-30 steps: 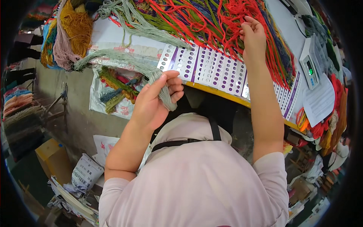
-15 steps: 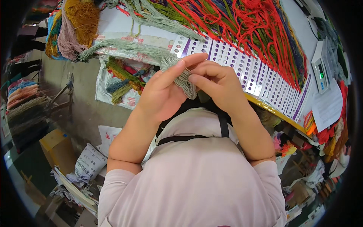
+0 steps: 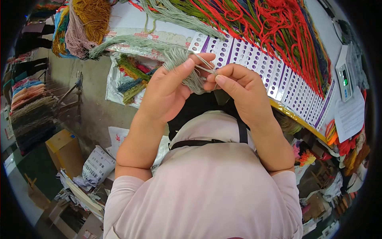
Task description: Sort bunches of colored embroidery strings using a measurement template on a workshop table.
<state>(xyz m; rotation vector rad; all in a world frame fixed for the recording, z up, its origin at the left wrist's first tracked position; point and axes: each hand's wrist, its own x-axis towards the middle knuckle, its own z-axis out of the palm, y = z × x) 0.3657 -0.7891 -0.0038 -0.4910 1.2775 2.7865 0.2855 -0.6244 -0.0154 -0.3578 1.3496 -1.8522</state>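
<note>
A skein of grey-green yarn (image 3: 175, 56) lies across my left hand (image 3: 169, 89), whose thumb presses it against the fingers. Its long tail trails away to the left along the table edge. With thumb and forefinger pinched, my right hand (image 3: 238, 85) holds a few strands of the same yarn, drawn taut between the two hands. Just beyond the hands are white cards (image 3: 254, 65) with rows of round holes and purple stripes. Where the skein wraps behind my left fingers is hidden.
Red yarn (image 3: 278, 28) and olive-green yarn cover the far table. At right stand a digital scale (image 3: 345, 75) and a paper sheet (image 3: 350, 115). Mustard yarn (image 3: 91, 20) hangs at the left corner. A bag of coloured skeins (image 3: 133, 79) sits below the table edge; a cardboard box (image 3: 63, 149) is on the floor.
My right hand has moved slightly right, away from the skein, pulling a few strands out taut. The skein in my left hand has spread and shifted a little. The whole view has shifted slightly.
</note>
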